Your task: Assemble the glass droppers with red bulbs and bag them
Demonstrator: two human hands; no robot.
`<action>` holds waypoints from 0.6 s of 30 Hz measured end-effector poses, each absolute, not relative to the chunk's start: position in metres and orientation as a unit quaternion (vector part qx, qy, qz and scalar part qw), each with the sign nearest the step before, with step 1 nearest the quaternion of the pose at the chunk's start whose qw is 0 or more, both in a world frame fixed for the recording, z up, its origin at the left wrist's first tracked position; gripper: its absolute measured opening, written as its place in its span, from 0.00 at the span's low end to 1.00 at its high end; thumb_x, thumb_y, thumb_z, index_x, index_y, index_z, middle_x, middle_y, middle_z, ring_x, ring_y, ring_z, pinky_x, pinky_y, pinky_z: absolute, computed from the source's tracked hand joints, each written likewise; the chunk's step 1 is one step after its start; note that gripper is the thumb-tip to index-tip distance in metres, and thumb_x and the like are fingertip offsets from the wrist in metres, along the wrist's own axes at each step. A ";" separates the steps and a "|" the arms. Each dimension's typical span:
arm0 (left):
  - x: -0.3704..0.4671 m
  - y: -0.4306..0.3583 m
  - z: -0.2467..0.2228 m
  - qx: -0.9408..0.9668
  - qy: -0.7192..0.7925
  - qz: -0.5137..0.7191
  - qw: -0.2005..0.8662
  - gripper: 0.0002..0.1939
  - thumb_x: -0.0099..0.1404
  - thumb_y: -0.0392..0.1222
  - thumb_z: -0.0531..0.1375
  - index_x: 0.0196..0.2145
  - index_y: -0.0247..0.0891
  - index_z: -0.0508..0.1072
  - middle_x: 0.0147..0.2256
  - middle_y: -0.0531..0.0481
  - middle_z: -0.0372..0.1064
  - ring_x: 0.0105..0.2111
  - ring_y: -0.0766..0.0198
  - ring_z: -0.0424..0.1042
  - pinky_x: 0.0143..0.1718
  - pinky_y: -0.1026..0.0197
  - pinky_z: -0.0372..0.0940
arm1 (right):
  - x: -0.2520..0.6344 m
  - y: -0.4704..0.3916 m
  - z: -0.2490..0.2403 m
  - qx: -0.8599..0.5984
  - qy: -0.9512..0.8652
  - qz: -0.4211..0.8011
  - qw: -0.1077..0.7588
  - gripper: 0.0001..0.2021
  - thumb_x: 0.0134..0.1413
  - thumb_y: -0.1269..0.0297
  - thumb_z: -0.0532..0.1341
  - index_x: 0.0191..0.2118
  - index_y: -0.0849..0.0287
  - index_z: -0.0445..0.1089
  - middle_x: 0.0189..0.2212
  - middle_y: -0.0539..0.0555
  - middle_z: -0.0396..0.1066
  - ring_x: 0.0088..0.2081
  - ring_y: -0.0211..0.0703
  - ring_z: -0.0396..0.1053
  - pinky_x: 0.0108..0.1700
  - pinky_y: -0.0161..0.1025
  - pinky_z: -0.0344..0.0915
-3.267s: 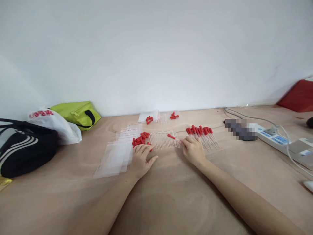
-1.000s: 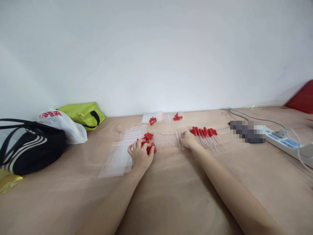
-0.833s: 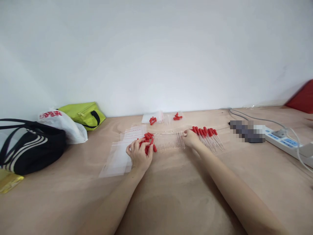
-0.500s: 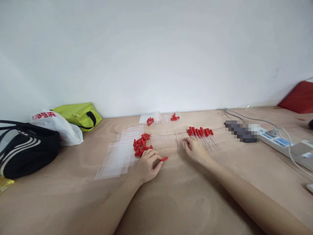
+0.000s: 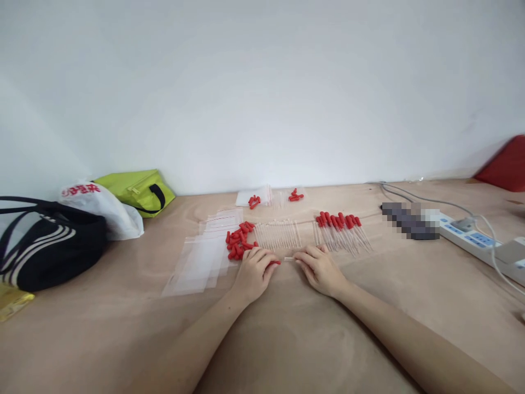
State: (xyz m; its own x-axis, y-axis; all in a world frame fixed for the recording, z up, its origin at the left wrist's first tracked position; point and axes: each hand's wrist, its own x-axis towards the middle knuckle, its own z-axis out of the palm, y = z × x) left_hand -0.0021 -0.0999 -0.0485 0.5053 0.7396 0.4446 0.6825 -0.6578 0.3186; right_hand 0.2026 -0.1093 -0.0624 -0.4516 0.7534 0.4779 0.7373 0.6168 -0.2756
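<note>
Between its fingertips my left hand (image 5: pixel 255 273) pinches a small red rubber cap (image 5: pixel 275 262), its end pointing right. Facing it, my right hand (image 5: pixel 322 271) is closed on a thin clear tube (image 5: pixel 289 259) whose tip points left; a small gap separates tube and cap. A pile of red caps (image 5: pixel 235 243) lies just beyond my left hand. Behind both hands is a row of clear tubes (image 5: pixel 276 235) side by side. Capped tubes (image 5: pixel 340 221), red ends away from me, lie beyond my right hand.
Clear zip bags (image 5: pixel 197 265) overlap on the table (image 5: pixel 266 350) at left. More caps (image 5: pixel 254 202) lie on bags near the wall. A black bag (image 5: pixel 61 246), white bag (image 5: pixel 102 208) and green pouch (image 5: pixel 141 191) stand left; a power strip (image 5: pixel 467 235) and cables lie right.
My right hand has come left and nearer from the tube row, now with a tube in its fingers. My left hand has turned slightly, keeping the red cap. The view has shifted a little.
</note>
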 end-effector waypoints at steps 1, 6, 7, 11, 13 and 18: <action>-0.003 -0.100 -0.048 0.866 0.409 0.282 0.058 0.06 0.62 0.36 0.52 0.32 0.40 0.69 0.34 0.51 0.70 0.37 0.61 0.64 0.39 0.56 0.55 | 0.203 -0.110 -0.062 -0.434 -0.853 0.016 0.290 0.11 0.58 0.68 0.48 0.39 0.57 0.66 0.35 0.54 0.69 0.36 0.39 0.64 0.38 0.39 0.49; -0.004 -0.102 -0.047 0.864 0.418 0.276 0.058 0.05 0.63 0.35 0.52 0.34 0.39 0.67 0.32 0.53 0.71 0.32 0.62 0.66 0.37 0.56 0.53 | 0.203 -0.112 -0.060 -0.437 -0.850 0.017 0.295 0.11 0.58 0.67 0.49 0.39 0.56 0.67 0.35 0.52 0.70 0.35 0.38 0.65 0.41 0.40 0.47; -0.004 -0.102 -0.047 0.862 0.420 0.277 0.058 0.05 0.63 0.35 0.52 0.34 0.39 0.67 0.32 0.53 0.72 0.31 0.62 0.66 0.38 0.56 0.52 | 0.203 -0.112 -0.060 -0.437 -0.849 0.015 0.296 0.10 0.58 0.67 0.49 0.39 0.56 0.67 0.35 0.52 0.70 0.35 0.38 0.65 0.41 0.40 0.47; -0.004 -0.101 -0.046 0.865 0.407 0.287 0.068 0.06 0.63 0.36 0.54 0.37 0.40 0.68 0.34 0.54 0.73 0.34 0.63 0.69 0.42 0.54 0.49 | 0.201 -0.113 -0.058 -0.433 -0.849 0.013 0.304 0.11 0.57 0.67 0.49 0.39 0.56 0.67 0.36 0.52 0.71 0.35 0.38 0.65 0.42 0.41 0.46; -0.004 -0.101 -0.046 0.868 0.393 0.297 0.068 0.07 0.64 0.36 0.52 0.38 0.40 0.68 0.35 0.53 0.73 0.34 0.64 0.70 0.43 0.54 0.49 | 0.200 -0.113 -0.057 -0.428 -0.850 0.016 0.306 0.11 0.57 0.67 0.49 0.39 0.57 0.68 0.35 0.53 0.71 0.35 0.38 0.65 0.41 0.40 0.47; -0.005 -0.100 -0.047 0.874 0.353 0.327 0.071 0.10 0.66 0.37 0.49 0.40 0.39 0.68 0.36 0.51 0.73 0.34 0.66 0.70 0.41 0.58 0.54 | 0.197 -0.111 -0.061 -0.407 -0.852 0.022 0.330 0.11 0.57 0.67 0.49 0.39 0.58 0.68 0.33 0.54 0.72 0.33 0.38 0.66 0.41 0.40 0.47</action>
